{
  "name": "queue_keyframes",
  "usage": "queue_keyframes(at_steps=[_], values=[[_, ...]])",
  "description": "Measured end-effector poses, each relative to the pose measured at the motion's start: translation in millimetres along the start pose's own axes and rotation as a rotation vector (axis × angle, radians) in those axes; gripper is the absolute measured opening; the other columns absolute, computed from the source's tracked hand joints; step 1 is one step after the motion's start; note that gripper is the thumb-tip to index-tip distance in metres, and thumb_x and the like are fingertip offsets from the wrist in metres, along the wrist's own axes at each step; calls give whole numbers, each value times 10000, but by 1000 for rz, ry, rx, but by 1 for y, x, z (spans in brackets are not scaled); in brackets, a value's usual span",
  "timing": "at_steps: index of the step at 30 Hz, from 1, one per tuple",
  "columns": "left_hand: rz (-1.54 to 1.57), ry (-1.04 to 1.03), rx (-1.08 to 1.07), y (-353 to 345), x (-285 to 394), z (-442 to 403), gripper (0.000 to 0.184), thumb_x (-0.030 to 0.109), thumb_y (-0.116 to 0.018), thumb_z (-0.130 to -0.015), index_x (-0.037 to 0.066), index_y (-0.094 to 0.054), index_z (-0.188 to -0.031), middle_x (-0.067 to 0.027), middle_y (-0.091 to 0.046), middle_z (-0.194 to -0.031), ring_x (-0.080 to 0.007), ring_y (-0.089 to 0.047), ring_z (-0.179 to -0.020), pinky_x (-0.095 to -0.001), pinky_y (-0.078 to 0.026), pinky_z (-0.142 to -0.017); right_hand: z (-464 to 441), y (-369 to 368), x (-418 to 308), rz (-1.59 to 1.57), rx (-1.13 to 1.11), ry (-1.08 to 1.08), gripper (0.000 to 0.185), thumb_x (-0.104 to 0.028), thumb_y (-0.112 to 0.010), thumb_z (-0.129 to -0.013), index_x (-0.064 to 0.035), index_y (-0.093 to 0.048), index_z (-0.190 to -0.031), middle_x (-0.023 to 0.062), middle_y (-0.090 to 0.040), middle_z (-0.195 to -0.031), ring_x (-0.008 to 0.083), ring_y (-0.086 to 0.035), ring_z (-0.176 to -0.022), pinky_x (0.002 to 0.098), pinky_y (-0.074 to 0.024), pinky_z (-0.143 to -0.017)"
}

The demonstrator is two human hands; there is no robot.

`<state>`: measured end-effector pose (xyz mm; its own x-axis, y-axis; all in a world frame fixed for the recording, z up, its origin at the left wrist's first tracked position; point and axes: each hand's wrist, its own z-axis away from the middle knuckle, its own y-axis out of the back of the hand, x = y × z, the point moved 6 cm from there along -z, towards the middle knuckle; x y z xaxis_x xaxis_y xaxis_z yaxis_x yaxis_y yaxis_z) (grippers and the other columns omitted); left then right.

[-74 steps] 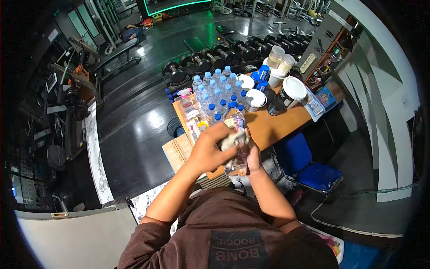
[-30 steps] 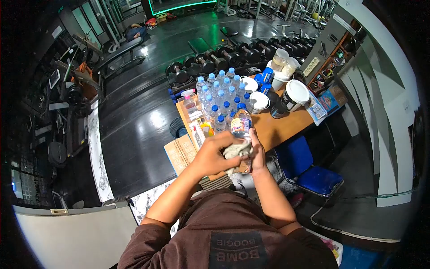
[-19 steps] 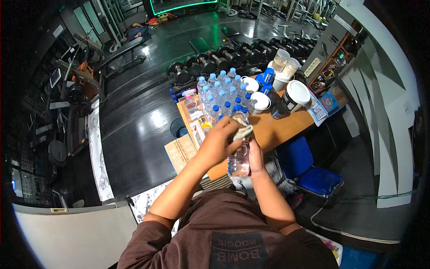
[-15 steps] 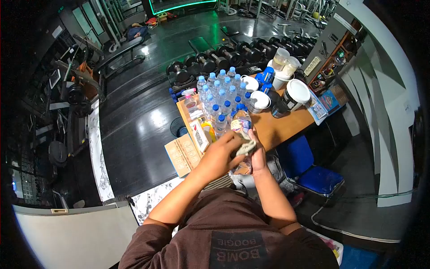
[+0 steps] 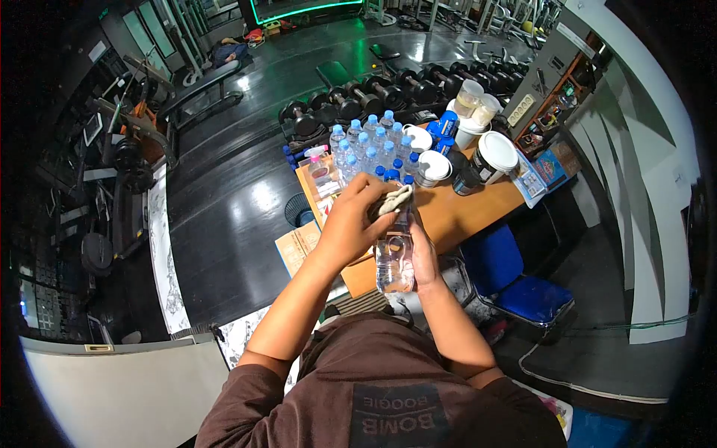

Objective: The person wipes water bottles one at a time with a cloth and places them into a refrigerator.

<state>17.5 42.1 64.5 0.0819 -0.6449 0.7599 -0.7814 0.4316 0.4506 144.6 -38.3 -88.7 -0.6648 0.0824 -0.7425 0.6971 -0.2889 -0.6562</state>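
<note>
My right hand (image 5: 424, 255) is closed around the side of a large clear plastic bottle (image 5: 394, 269). The bottle is tilted, its base toward me and its upper end pointing at the table. My left hand (image 5: 357, 216) grips a crumpled pale cloth (image 5: 394, 198), which lies against the bottle's upper part. Fingers and cloth hide much of the label and neck. Just beyond stand several smaller water bottles (image 5: 371, 153) with light blue caps, and some with darker blue caps, packed together on the wooden table (image 5: 467, 213).
White tubs (image 5: 496, 153), blue cans (image 5: 446, 133) and a dark jar (image 5: 467, 181) stand on the table's right half. A cardboard box (image 5: 296, 246) sits at the left edge, near a dark basket (image 5: 299, 210). A blue chair (image 5: 526, 299) is on the right. Dumbbells (image 5: 385, 93) line a rack behind.
My left hand and the cloth have moved up along the bottle toward its top. The bottle's clear lower part now shows between my hands.
</note>
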Motion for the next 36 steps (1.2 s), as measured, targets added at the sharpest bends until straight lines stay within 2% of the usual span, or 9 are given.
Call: queue_keyframes(at_steps=[4, 6, 8, 11, 14, 16, 20, 29, 36], values=[[-45, -13, -126, -27, 9, 20, 427, 88, -819, -822, 35, -681, -1223, -161, -646, -1126, -366, -678, -1039, -409, -548, -891, 1, 4, -6, -90, -77, 82, 347, -320, -455, -1132, -114, -576, -1383, 34, -656, -1243, 147, -660, -1103, 336, -546, -953], [-37, -27, -144, -31, 17, 37, 432, 87, -819, -821, 44, -688, -1230, -160, -649, -1126, -366, -684, -1018, -406, -553, -884, 8, -10, -25, -81, 46, 47, 317, -319, -477, -1125, -133, -570, -1365, 45, -652, -1252, 161, -658, -1125, 361, -544, -973], [22, 14, -240, -36, 16, 54, 466, 84, -831, -785, 50, -712, -1234, -146, -649, -1089, -345, -679, -1010, -400, -549, -895, 5, -13, -26, -141, -31, 37, 462, -359, -485, -1127, -153, -437, -1538, 81, -630, -1329, 209, -656, -1165, 389, -546, -999], [113, -26, -333, -35, 31, 67, 433, 76, -843, -741, 21, -753, -1161, -128, -658, -1080, -316, -676, -1018, -389, -537, -913, 4, -4, -29, 16, 68, 12, 582, -395, -478, -1126, -127, -332, -1622, 117, -603, -1391, 240, -645, -1230, 415, -556, -1026], [243, -11, -337, -28, 31, 67, 411, 60, -825, -740, 11, -757, -1142, -122, -672, -1078, -298, -678, -1027, -383, -531, -927, -1, 13, -20, 71, 89, -58, 594, -405, -481, -1124, -128, -324, -1625, 122, -595, -1401, 247, -644, -1238, 423, -559, -1022], [249, -19, -241, -19, 29, 58, 388, 37, -803, -751, 5, -757, -1135, -116, -683, -1070, -269, -677, -1024, -362, -527, -915, 3, 1, -19, -121, 60, -70, 589, -417, -494, -1117, -132, -351, -1611, 100, -613, -1375, 229, -654, -1209, 401, -575, -984], [173, 58, -33, -7, 10, 31, 379, 11, -798, -782, 17, -744, -1156, -118, -660, -1021, -257, -661, -950, -354, -529, -851, 11, -14, -25, 3, 34, 21, 578, -446, -510, -1112, -163, -396, -1603, 67, -612, -1359, 186, -653, -1177, 362, -561, -985], [127, 16, -149, -36, 14, 63, 377, 78, -826, -750, 19, -773, -1118, -106, -665, -1016, -270, -674, -965, -357, -534, -881, 8, -12, -25, -44, -7, 26, 551, -403, -503, -1114, -132, -376, -1576, 135, -585, -1414, 255, -637, -1254, 408, -538, -1055], [320, 27, -236, -32, 18, 76, 352, 73, -876, -687, -6, -794, -1021, -81, -676, -962, -214, -655, -934, -334, -512, -871, 11, -13, -34, 111, 74, 32, 550, -401, -498, -1118, -95, -402, -1565, 138, -619, -1368, 248, -676, -1177, 387, -593, -955]])
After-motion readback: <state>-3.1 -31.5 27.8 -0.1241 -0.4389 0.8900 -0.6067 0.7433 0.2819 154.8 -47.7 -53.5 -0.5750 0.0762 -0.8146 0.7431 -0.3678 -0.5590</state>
